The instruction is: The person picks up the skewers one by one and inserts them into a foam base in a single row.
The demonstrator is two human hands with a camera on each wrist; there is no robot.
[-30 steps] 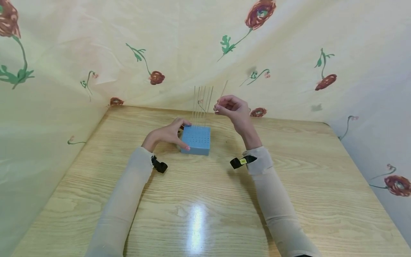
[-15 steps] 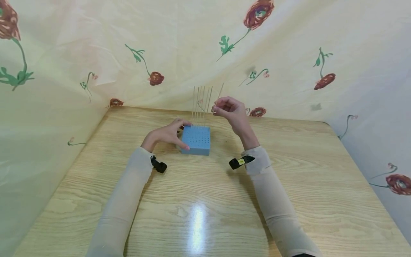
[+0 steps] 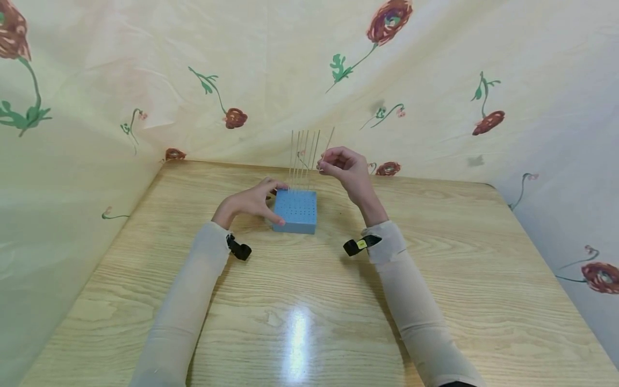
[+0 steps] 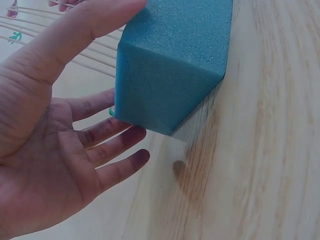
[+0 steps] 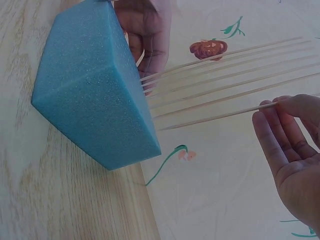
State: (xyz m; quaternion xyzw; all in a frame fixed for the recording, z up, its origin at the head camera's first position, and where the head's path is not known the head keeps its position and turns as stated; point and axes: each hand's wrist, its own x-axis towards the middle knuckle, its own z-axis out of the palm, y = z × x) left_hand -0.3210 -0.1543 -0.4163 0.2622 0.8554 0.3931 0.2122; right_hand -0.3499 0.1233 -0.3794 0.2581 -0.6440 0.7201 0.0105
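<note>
A blue foam block [image 3: 296, 217] with rows of small holes in its top sits on the table. Several thin wooden skewers [image 5: 215, 102] stand upright in a row along its far edge. My left hand [image 3: 249, 203] grips the block from the left, thumb at the near side and fingers round the far side. Between thumb and fingertips, my right hand [image 3: 352, 169] pinches another skewer [image 5: 217, 117], tilted, to the right of the row. In the right wrist view its lower end meets the block's edge; whether it is inside a hole I cannot tell.
The wooden table [image 3: 251, 322] reaches out on all sides of the block. A flowered cloth [image 3: 290, 64] hangs close behind the table's far edge. Black camera straps sit on both wrists, over pale sleeves [image 3: 184, 306].
My right hand has moved slightly left and down with its skewer, closer to the standing row. The left hand and the block have stayed in place.
</note>
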